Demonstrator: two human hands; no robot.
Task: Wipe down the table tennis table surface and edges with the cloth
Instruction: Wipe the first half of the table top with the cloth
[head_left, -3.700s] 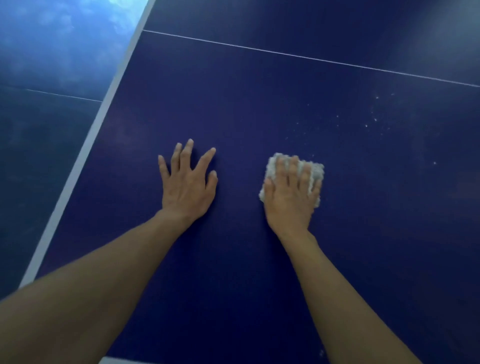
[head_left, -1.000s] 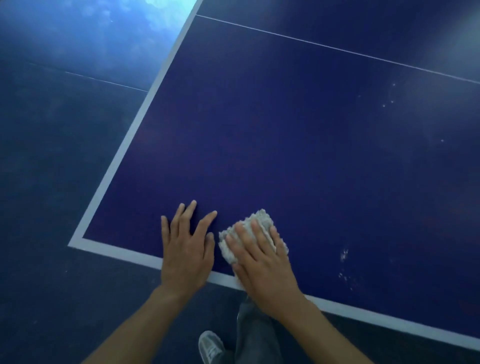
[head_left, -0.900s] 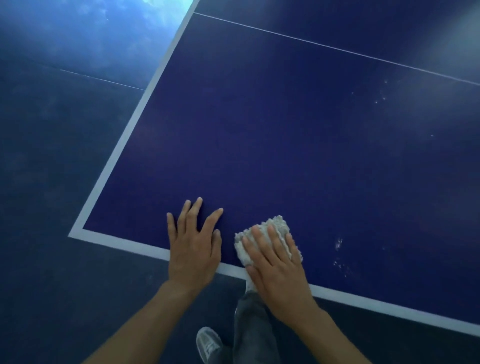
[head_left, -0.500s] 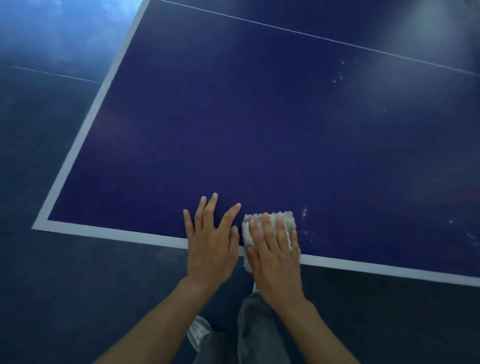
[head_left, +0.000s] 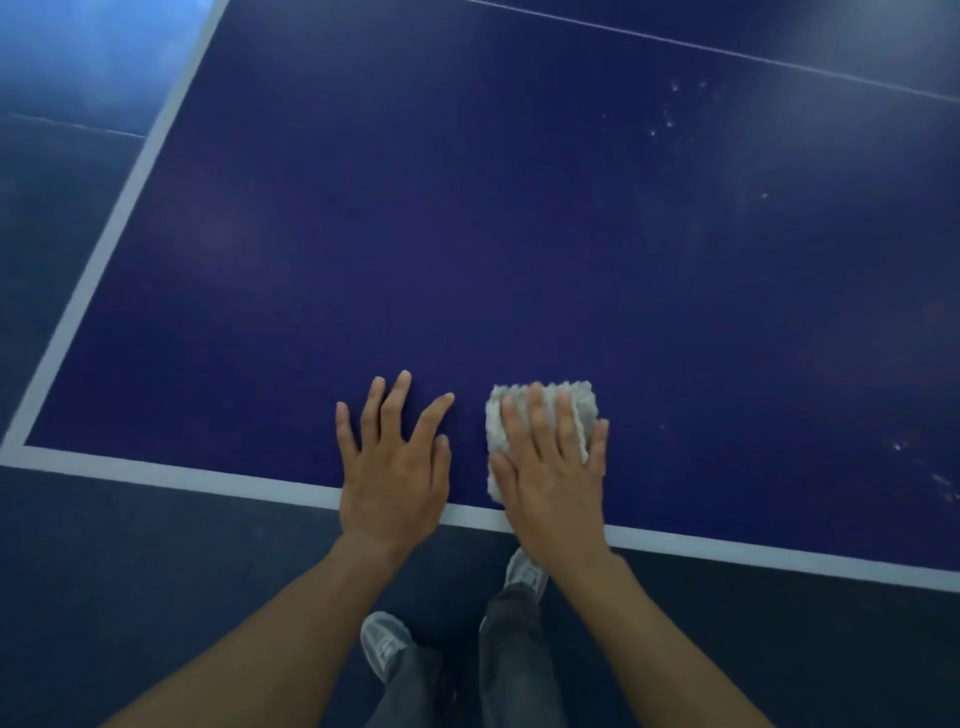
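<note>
Near the table edge (head_left: 208, 480), left hand (head_left: 392, 467) flat, right hand (head_left: 553, 478) atop cloth (head_left: 584, 402)

Looks like a sports hall or games room: dark blue table tennis table (head_left: 467, 234) with white edge stripes (head_left: 182, 477) and a thin centre line (head_left: 727, 53), standing over glossy blue flooring (head_left: 67, 218) crossed by a faint seam (head_left: 78, 124).

The person wears dark grey trousers (head_left: 511, 654) and pale grey trainers (head_left: 384, 644), forearms (head_left: 291, 623) bare.

Dark blue floor (head_left: 78, 597) — thin pale line (head_left: 78, 124) and bright glare (head_left: 104, 31) at upper left.
</note>
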